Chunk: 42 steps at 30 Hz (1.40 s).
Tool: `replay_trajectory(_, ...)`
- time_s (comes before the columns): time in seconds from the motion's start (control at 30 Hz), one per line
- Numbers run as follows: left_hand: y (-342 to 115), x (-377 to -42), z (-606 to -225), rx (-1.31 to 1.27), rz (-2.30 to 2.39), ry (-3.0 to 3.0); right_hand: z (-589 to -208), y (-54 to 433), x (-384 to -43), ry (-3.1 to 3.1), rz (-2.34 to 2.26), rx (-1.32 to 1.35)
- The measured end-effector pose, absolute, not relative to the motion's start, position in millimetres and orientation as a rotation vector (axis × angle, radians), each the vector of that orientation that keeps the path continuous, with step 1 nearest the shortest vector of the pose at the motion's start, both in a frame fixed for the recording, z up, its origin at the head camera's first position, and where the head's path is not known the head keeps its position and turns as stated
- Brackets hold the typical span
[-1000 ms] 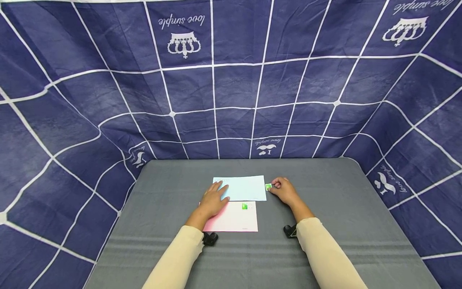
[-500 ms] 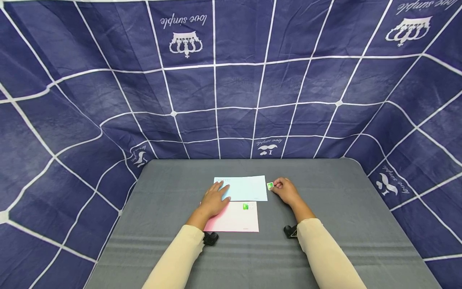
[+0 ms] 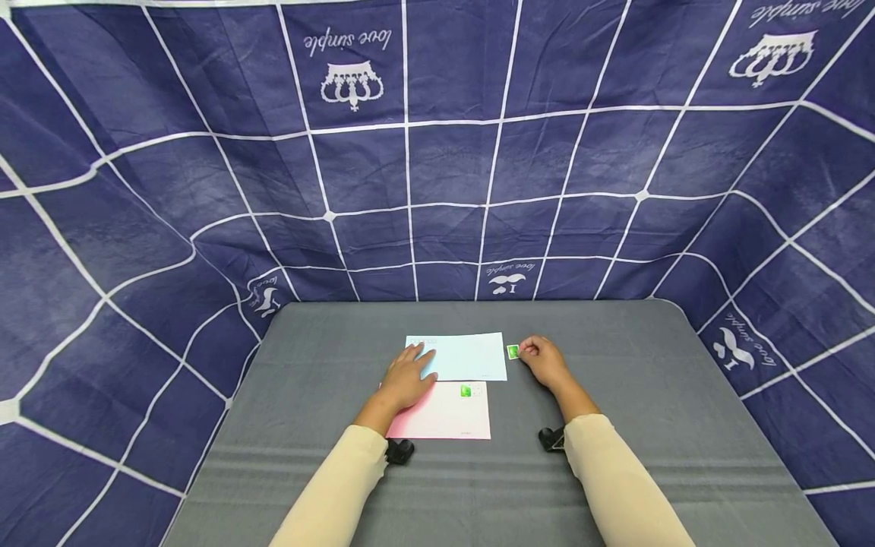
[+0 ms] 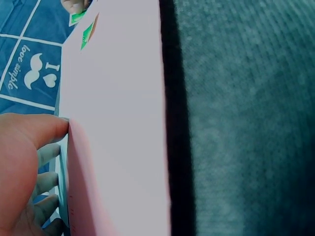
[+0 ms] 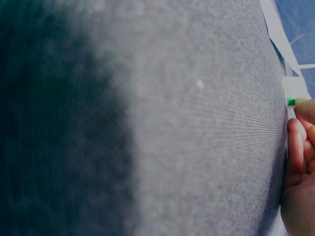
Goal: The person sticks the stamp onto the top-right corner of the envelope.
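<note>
A light blue envelope [image 3: 472, 357] lies flat on the grey table, and my left hand [image 3: 405, 380] rests on its left part with fingers spread. Nearer me is a white and pink envelope [image 3: 444, 419], partly under that hand; a green stamp [image 3: 465, 390] sits at its upper right. Just right of the blue envelope, my right hand [image 3: 543, 361] pinches a second green stamp [image 3: 513, 352] with a white border between thumb and fingertips. The right wrist view shows this stamp [image 5: 291, 102] partly behind the thumb.
The grey table [image 3: 328, 486] has a blue, white-lined cloth [image 3: 451, 167] hanging behind it and along both sides. Black wrist cameras [image 3: 399, 452] sit below each wrist.
The pinched stamp has shifted slightly right, a little farther from the blue envelope's edge, and turned in the fingers. My left hand stays on the envelopes.
</note>
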<state>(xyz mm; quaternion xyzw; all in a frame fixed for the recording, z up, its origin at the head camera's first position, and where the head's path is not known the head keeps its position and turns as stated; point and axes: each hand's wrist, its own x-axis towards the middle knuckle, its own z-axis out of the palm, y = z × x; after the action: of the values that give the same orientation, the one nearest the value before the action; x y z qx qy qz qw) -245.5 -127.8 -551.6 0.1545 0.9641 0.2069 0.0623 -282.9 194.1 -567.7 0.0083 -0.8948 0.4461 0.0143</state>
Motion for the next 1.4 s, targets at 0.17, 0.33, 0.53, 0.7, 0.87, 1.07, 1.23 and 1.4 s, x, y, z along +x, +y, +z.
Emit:
replay_trajectory(0.17, -126.2, -245.3, -551.7, 0.438, 0.629, 2.894, -568.2, 196.2, -282.7, -2.779, 1.427, -0.005)
replay_trajectory(0.33, -126.0, -245.6, -552.2, 0.442, 0.636, 2.894, -567.7, 196.6, -282.8, -2.782, 1.448, -0.031)
replay_trajectory(0.53, -126.6, -245.0, -550.7, 0.459, 0.604, 2.898, -569.2, 196.7, -281.9, -2.72, 1.491, -0.015)
replay_trajectory(0.7, -125.8, -244.6, -550.3, 0.462, 0.607, 2.904, -571.5, 198.1, -279.5, -2.645, 1.543, 0.061)
replay_trajectory(0.87, -125.7, -244.2, -550.8, 0.468, 0.62, 2.912, -570.8, 195.8, -280.5, -2.659, 1.585, -0.001)
replay_trajectory(1.07, -125.9, -243.7, -549.5, 0.461, 0.621, 2.904, -570.6, 193.3, -284.5, -2.678, 1.613, -0.095)
replay_trajectory(1.23, -125.6, -244.9, -551.5, 0.461, 0.623, 2.918, -567.7, 192.5, -284.2, -2.672, 1.647, -0.117)
replay_trajectory(1.4, -124.7, -245.7, -553.4, 0.457, 0.609, 2.925, -564.6, 191.6, -284.3, -2.663, 1.682, -0.114)
